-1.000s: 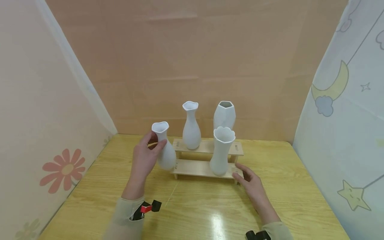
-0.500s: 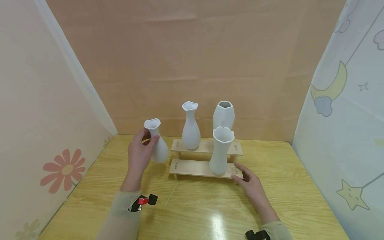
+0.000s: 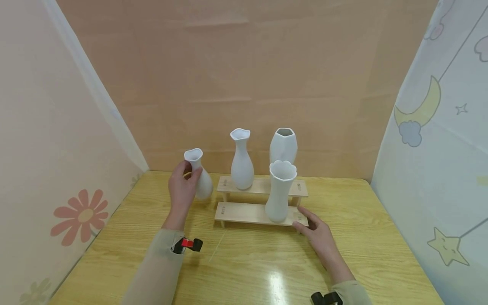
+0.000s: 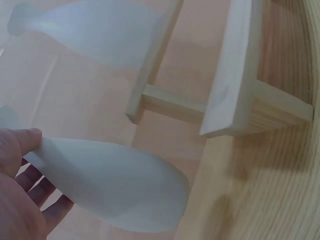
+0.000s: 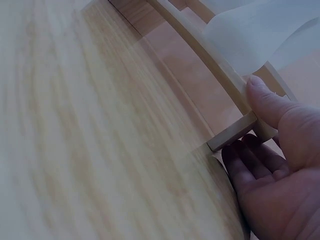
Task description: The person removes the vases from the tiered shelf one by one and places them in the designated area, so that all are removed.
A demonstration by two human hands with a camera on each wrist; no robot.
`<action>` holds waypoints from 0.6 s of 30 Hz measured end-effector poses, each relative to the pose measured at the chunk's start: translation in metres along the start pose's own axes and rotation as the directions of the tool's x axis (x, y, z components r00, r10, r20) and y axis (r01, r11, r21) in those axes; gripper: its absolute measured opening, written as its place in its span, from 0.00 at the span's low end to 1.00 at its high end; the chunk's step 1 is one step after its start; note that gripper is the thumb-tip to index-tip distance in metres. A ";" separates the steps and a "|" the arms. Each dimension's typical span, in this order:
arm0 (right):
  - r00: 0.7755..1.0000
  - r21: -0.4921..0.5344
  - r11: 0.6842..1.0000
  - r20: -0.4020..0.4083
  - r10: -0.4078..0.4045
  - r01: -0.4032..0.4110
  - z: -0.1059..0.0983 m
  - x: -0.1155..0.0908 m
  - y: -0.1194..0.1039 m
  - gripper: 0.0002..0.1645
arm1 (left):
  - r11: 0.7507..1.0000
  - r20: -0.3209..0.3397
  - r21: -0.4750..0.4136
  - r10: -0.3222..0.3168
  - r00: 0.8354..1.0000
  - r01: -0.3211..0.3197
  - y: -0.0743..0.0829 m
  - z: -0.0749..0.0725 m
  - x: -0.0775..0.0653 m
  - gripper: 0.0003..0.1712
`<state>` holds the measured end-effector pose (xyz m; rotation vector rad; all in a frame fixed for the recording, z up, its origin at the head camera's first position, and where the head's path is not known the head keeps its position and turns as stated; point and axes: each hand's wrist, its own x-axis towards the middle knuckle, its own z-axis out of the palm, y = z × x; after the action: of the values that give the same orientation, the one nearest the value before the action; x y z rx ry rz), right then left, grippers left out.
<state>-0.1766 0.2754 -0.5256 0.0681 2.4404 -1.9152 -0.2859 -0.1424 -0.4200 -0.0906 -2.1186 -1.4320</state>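
My left hand [image 3: 183,186] grips a white vase [image 3: 204,185] by its neck, thumb on the near side, to the left of a two-tier wooden stand [image 3: 244,213]. The vase tilts a little; whether its base touches the table I cannot tell. At the stand's right end, my right hand [image 3: 318,233] holds the lower board, with the thumb [image 5: 262,97] over its edge and the fingers curled below. A scalloped-rim white vase [image 3: 278,197] stands on the lower tier. On the upper tier stand a slender-necked vase [image 3: 242,167] and a faceted vase [image 3: 284,147], partly hidden.
The stand rests on a yellowish wood-grain table [image 3: 244,262]. Behind it hangs a plain tan backdrop [image 3: 244,76]. Printed cloths flank the table, one with a flower [image 3: 84,215] on the left, one with a moon [image 3: 425,106] on the right.
My left hand has carried the vase leftward and back, away from the stand's lower tier. The right hand has stayed at the stand's right end.
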 end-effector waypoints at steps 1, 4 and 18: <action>1.000 -0.003 1.000 -0.002 -0.002 0.002 0.000 0.000 0.000 0.48 | 1.000 -0.005 0.004 -0.002 1.000 0.002 -0.002 0.001 0.001 0.16; 1.000 -0.005 1.000 -0.005 -0.006 0.006 0.000 0.001 0.000 0.48 | 1.000 -0.011 0.009 -0.007 1.000 0.007 -0.009 0.006 0.004 0.16; 1.000 0.025 1.000 0.002 0.002 -0.002 0.000 0.000 0.002 0.47 | 0.999 -0.031 0.032 -0.026 0.999 0.027 -0.032 0.019 0.009 0.15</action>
<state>-0.1764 0.2757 -0.5272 0.0696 2.4145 -1.9442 -0.3131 -0.1420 -0.4467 -0.0276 -2.1246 -1.4051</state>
